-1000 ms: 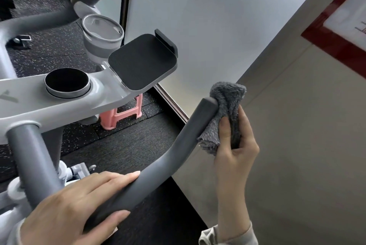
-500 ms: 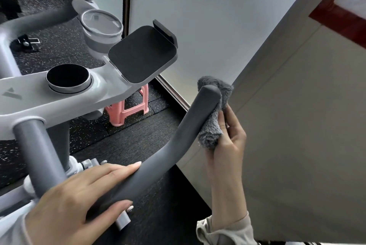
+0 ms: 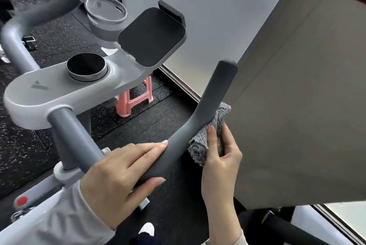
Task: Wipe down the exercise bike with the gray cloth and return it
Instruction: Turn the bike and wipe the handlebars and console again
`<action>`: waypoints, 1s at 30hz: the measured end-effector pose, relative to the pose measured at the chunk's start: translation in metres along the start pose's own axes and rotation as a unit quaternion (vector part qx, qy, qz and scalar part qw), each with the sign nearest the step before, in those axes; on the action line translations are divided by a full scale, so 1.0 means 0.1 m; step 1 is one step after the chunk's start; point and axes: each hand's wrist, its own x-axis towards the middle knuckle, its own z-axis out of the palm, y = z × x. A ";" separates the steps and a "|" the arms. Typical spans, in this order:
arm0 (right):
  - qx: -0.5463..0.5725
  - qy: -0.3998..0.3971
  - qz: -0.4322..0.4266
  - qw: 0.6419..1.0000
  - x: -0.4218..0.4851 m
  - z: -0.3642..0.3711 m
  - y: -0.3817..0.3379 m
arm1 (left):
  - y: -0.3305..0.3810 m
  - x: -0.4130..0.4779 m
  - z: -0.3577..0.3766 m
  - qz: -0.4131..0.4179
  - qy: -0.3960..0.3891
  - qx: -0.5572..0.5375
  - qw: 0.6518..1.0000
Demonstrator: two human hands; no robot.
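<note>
Cloth [image 3: 208, 136]: soft, light, fluffy pile, bunches easily; pressed against handlebar [image 3: 198, 122] bend; right hand [image 3: 221, 153] clamped on it, pinch a thick fold; left hand [image 3: 122, 175] closed round bar, steadying bike.

Soft, even daylight as I see it; faint shadows on the floor [image 3: 138, 126]. Motion blur smears the upper-left handlebar [image 3: 39, 13]; wide-angle bending at edges.
</note>
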 end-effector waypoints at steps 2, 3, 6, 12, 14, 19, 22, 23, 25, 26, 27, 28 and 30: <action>-0.008 0.020 0.007 1.000 -0.11 0.04 0.02 | -0.06 -0.01 -0.05 0.025 -0.013 0.001 1.000; -0.010 0.031 0.014 0.999 -0.18 0.07 0.03 | -0.10 -0.01 -0.07 0.038 -0.021 0.006 0.999; -0.001 0.045 0.019 0.999 -0.42 0.18 0.07 | -0.27 -0.06 -0.17 0.078 -0.043 0.007 0.996; 0.039 0.079 0.076 0.993 -0.87 0.40 0.09 | -0.74 -0.19 -0.39 0.156 -0.077 0.001 0.985; 0.039 0.099 0.082 0.991 -1.03 0.48 0.11 | -0.89 -0.19 -0.47 0.175 -0.075 0.009 0.982; 0.060 0.141 0.089 0.984 -1.46 0.76 0.20 | -1.23 -0.13 -0.64 0.227 -0.074 0.045 0.970; 0.075 0.198 0.097 0.972 -1.66 1.03 0.27 | -1.38 -0.08 -0.73 0.254 -0.080 0.055 0.962; 0.080 0.221 0.095 0.967 -1.69 1.13 0.29 | -1.43 -0.06 -0.75 0.257 -0.082 0.056 0.961; 0.083 0.270 0.090 0.955 -1.73 1.33 0.31 | -1.51 -0.02 -0.81 0.255 -0.082 0.052 0.962; 0.085 0.298 0.087 0.947 -1.74 1.42 0.32 | -1.55 0.00 -0.83 0.253 -0.081 0.049 0.963; 0.088 0.322 0.080 0.939 -1.74 1.51 0.33 | -1.60 0.02 -0.85 0.251 -0.080 0.048 0.964; 0.093 0.340 0.069 0.933 -1.75 1.59 0.34 | -1.64 0.03 -0.87 0.249 -0.080 0.048 0.964; 0.095 0.362 0.048 0.926 -1.77 1.76 0.35 | -1.74 0.06 -0.90 0.243 -0.081 0.047 0.966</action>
